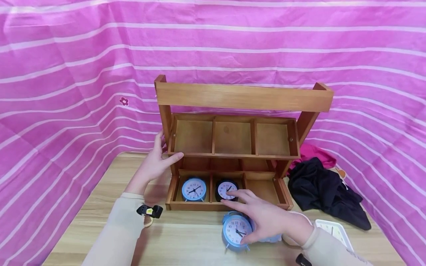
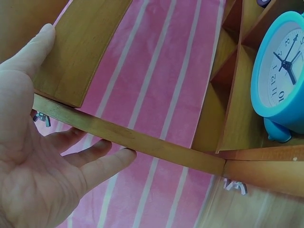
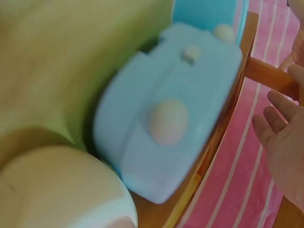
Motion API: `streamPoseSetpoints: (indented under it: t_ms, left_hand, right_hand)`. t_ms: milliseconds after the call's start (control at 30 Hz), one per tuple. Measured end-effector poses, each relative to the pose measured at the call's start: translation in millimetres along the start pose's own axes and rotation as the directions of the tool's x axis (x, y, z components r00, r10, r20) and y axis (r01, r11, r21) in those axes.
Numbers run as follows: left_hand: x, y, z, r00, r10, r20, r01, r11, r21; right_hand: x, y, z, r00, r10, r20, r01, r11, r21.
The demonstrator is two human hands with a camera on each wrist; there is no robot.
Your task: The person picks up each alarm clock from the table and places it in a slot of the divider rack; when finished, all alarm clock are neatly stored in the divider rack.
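A two-tier wooden rack with divided trays stands in front of me. My left hand grips its left side, thumb at the upper tray and fingers behind the side strut. In the lower tray, a blue alarm clock sits in the left compartment and a black-rimmed clock in the middle one. My right hand hangs over the table with its fingers spread and nothing held, fingertips overlapping the black clock in the head view. Beneath it stands a light-blue twin-bell alarm clock.
A light-blue thing with round knobs, partly hidden by my right hand in the head view, lies beside the twin-bell clock. To the right are a white square clock, black cloth and pink cloth. Striped pink fabric encloses the table.
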State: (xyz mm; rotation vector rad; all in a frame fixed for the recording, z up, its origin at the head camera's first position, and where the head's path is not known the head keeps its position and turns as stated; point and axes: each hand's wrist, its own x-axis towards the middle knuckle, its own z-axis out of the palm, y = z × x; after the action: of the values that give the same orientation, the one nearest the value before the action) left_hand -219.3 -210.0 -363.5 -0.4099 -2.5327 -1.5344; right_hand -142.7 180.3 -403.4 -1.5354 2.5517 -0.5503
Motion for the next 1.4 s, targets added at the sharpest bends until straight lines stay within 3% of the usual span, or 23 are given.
streamPoseSetpoints:
  t_ms: [133, 367, 733, 1400]
  left_hand:
    - [-0.7, 0.9, -0.2, 1.000, 0.012, -0.003, -0.012, 1.000, -0.013]
    - [1.7, -0.3, 0.8, 1.000, 0.024, 0.003, -0.024, 0.999, -0.028]
    - [2.1, 1.2, 0.2, 1.000, 0.025, 0.006, -0.025, 0.999, -0.028]
    - [1.5, 1.1, 0.4, 1.000, 0.006, 0.008, -0.006, 1.000, -0.015]
  right_hand:
    - [-4.3, -4.7, 9.1, 0.999, -0.048, -0.019, 0.048, 0.998, -0.032]
    - [-10.0, -7.2, 23.5, 1.000, -0.002, 0.001, 0.002, 1.000, -0.009]
    - [-13.4, -3.3, 37.1, 0.998, -0.019, 0.062, 0.023, 0.998, -0.065]
    - [-8.4, -0.5, 34.7, 0.999, -0.024, 0.034, 0.025, 1.000, -0.003]
